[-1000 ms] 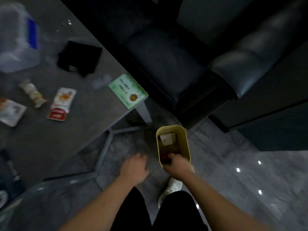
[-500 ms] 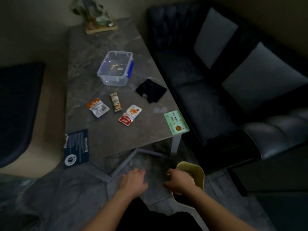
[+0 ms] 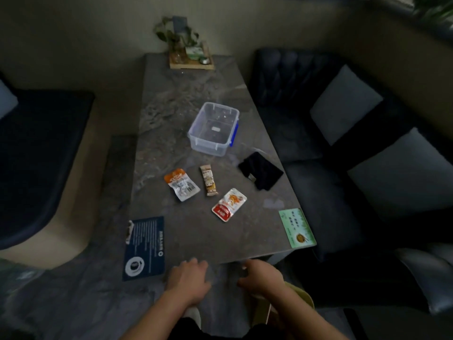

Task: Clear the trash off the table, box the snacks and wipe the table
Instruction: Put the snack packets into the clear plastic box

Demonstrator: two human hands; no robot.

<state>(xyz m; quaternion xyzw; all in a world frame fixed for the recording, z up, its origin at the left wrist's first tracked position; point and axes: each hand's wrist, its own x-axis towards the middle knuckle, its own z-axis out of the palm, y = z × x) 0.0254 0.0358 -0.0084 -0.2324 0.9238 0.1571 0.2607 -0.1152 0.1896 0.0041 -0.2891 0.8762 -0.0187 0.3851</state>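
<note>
L hand (image 3: 187, 280): hovered just off the near table edge, palm down, fingers loosely spread, held nothing.
R hand (image 3: 261, 276): beside it, fingers curled in loose, looked empty; sat just above the yellow bin (image 3: 300, 296) on the floor.
Blue card (image 3: 144, 249): flat on the table (image 3: 176, 99), just ahead-left of L hand; white print + round logo, too small to read.
Orange-top packet (image 3: 181, 184): first snack, ahead and a bit left of L hand, well beyond reach w/o leaning; long axis ran diag, far-left to near-right. Print not legible.
Brown bar (image 3: 208, 179): middle snack, straight ahead betw the hands' lines; long axis pointed near-to-far, almost away from the person.
Red-white packet (image 3: 229, 204): nearest snack, ahead of the gap betw hands, slightly closer to R; long axis diag, near-left to far-right. Red label w/ characters, unreadable.
Clear box (image 3: 213, 128): lid off, blue clip on its right side, empty but for a small sticker; sat beyond the bar, farthest of the lot.
Black cloth (image 3: 260, 170): folded, ahead-right of R hand, right of the snacks.
Green card (image 3: 296, 228): near right corner, closest thing to R hand; writing + round emblem, not readable.
Call: snacks-to-box looked next; R hand better placed for the red-white one, L for the orange-top.
</note>
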